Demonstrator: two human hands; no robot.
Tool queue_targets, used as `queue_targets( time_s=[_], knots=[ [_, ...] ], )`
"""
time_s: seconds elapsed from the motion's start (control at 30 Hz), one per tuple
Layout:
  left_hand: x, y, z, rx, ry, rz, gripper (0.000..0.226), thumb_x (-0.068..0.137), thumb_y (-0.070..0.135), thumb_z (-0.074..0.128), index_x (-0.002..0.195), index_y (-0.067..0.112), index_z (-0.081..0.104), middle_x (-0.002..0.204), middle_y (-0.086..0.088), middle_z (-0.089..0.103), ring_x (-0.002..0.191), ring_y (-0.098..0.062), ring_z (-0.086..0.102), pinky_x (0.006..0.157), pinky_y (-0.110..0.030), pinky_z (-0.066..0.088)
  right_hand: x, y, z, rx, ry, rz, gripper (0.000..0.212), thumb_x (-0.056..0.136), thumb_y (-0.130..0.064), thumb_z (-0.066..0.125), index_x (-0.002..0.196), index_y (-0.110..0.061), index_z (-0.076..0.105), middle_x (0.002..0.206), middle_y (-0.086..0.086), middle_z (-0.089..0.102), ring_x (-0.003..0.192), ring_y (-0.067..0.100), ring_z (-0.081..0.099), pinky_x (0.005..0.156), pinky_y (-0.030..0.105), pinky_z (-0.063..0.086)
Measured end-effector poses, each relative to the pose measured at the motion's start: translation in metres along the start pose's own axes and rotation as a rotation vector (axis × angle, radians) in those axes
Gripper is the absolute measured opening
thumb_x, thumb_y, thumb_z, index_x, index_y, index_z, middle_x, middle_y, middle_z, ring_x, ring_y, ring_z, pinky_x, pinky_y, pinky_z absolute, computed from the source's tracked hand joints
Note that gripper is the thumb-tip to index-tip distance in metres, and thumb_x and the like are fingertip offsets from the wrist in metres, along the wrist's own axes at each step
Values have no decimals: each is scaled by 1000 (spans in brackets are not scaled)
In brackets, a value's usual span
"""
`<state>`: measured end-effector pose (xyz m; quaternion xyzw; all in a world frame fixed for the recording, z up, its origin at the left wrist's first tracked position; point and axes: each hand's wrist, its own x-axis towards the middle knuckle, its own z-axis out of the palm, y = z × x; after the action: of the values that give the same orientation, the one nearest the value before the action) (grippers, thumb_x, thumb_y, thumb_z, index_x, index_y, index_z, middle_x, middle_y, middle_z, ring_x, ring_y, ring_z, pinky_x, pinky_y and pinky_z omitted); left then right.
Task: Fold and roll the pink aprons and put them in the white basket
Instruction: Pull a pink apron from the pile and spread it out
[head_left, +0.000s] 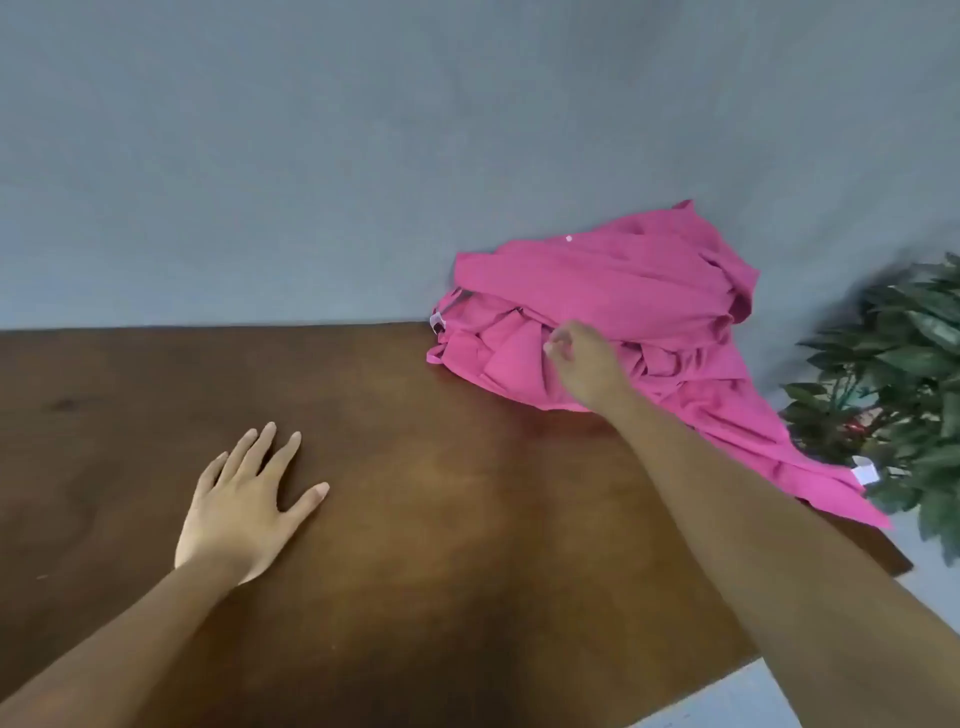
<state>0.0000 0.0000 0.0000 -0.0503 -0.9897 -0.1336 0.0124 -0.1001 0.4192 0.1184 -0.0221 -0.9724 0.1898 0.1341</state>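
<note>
**Right hand pinching the apron pile at the far corner**

Both forearms reach in from the bottom edge over the dark brown wooden counter (441, 519). My left hand (244, 506) lies flat on the bare wood, palm down, fingers spread and holding nothing. My right hand (584, 364) is stretched to the far right corner, fingers curled together and pinching a fold of the crumpled pink fabric aprons (613, 291). That heap sits against the grey wall (363, 156), with one pink tail trailing down along the counter's right edge. A small white tag (865, 473) shows at the end of that tail. Just beyond the counter's right side stands a green leafy plant (909, 364), close beside the trailing cloth.
</note>
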Motion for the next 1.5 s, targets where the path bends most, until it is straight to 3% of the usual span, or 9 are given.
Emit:
queue_targets(
  time_s=[0.1,0.3,0.4,0.57,0.8,1.1,1.33,1.5],
  knots=[
    [4,-1,5,4,29,-3,90,86,85,8,161,36,19,169,8,8,156,-8,-2,127,-37,7,55,-1,-1,-122,27,-48,32,99,-24,57,123,-4,57,124,20,59,118,38,51,98,46,42],
    [5,-3,10,7,49,-10,86,88,84,12,160,39,19,169,11,6,155,-5,-6,127,-37,6,121,-4,1,-437,47,-60,51,98,-25,58,144,-8,44,144,20,47,133,38,42,109,48,34],
    [5,-2,11,18,59,-8,85,88,83,12,160,39,19,169,11,7,155,-5,-6,127,-36,6,130,2,5,-537,63,-59,45,94,-14,59,137,-6,49,134,22,54,124,39,50,105,48,38],
    [5,-4,13,26,61,-14,84,89,83,13,160,38,21,169,10,9,156,-6,-3,127,-37,9,121,7,10,-506,151,-84,25,85,2,59,109,-2,61,105,22,64,99,40,61,83,46,45],
    [5,-2,13,29,58,-13,86,89,82,11,160,36,22,169,6,13,156,-10,-1,127,-38,9,55,-3,-8,-331,174,-207,16,89,2,58,102,-3,65,100,18,64,93,38,57,75,47,47],
    [3,-3,10,42,35,7,88,90,78,8,160,29,27,168,-2,19,157,-18,6,125,-41,11,-55,-58,-49,-245,319,-203,10,92,-8,63,100,-12,67,100,4,65,89,25,60,69,42,55],
    [7,-13,-6,-269,-77,47,57,100,57,43,153,34,41,168,6,18,156,-11,1,126,-36,1,-164,-110,-21,-151,251,-40,12,93,-6,58,99,-13,66,103,2,62,92,25,57,66,34,43],
    [8,-37,-30,-466,-181,131,40,100,44,56,136,26,60,157,5,43,151,-16,28,122,-41,18,-232,-137,18,-112,257,20,11,94,-6,59,91,-16,65,93,-3,59,86,21,56,66,37,48]
  ],
)
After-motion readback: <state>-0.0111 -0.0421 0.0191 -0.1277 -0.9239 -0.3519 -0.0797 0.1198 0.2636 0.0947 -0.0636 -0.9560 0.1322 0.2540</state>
